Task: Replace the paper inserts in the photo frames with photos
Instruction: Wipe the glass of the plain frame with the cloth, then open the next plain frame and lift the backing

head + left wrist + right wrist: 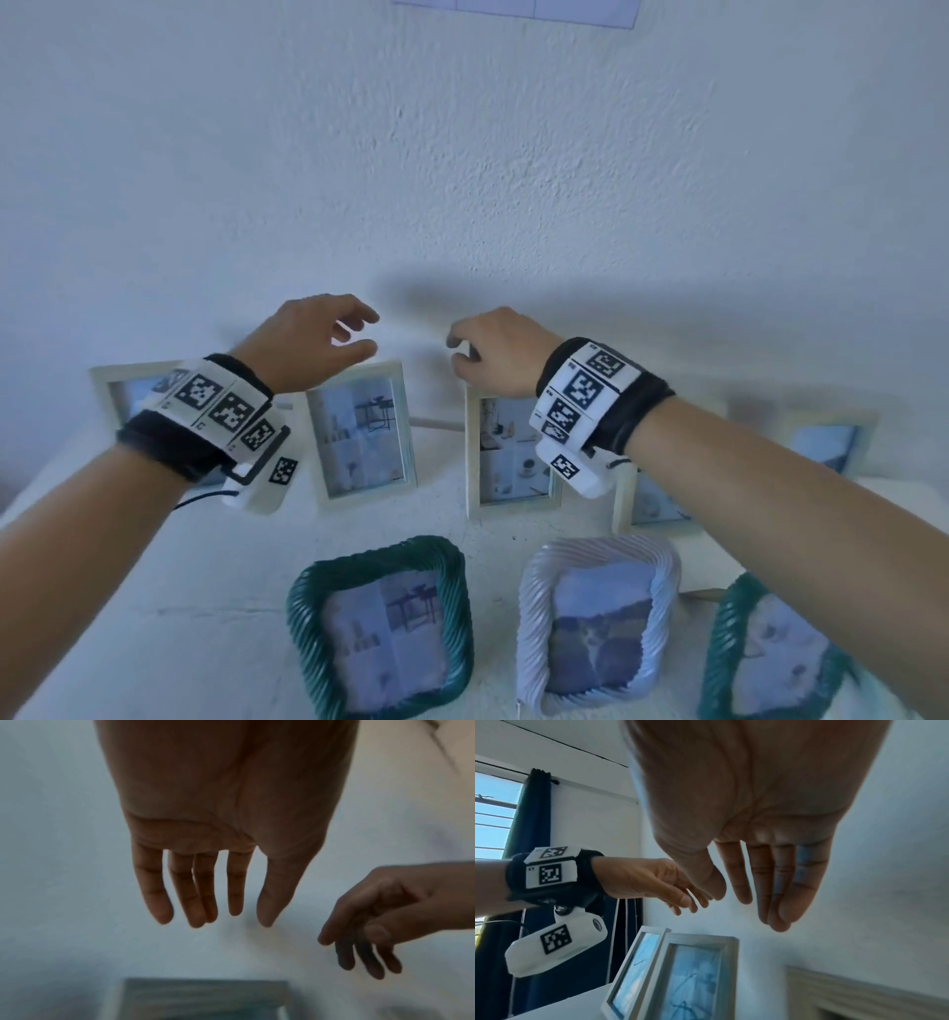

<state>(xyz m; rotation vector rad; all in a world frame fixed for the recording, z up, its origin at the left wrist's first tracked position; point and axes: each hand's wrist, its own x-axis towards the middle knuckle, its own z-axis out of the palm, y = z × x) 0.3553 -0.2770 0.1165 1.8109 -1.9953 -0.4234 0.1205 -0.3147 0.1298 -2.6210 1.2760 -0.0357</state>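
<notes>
Hovering empty and relaxed, your left hand [313, 342] and right hand [495, 349] flank the white frame [359, 434] — light, rigid, its glazing probably fragile — take its side rails

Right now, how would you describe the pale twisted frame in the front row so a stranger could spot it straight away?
Start at the white table against the wall, where frames stand in two rows. In the nearer row are three rope-twisted frames. The pale twisted frame is the middle one, whitish-lilac between two dark green ones, and holds an outdoor landscape photo.
</notes>
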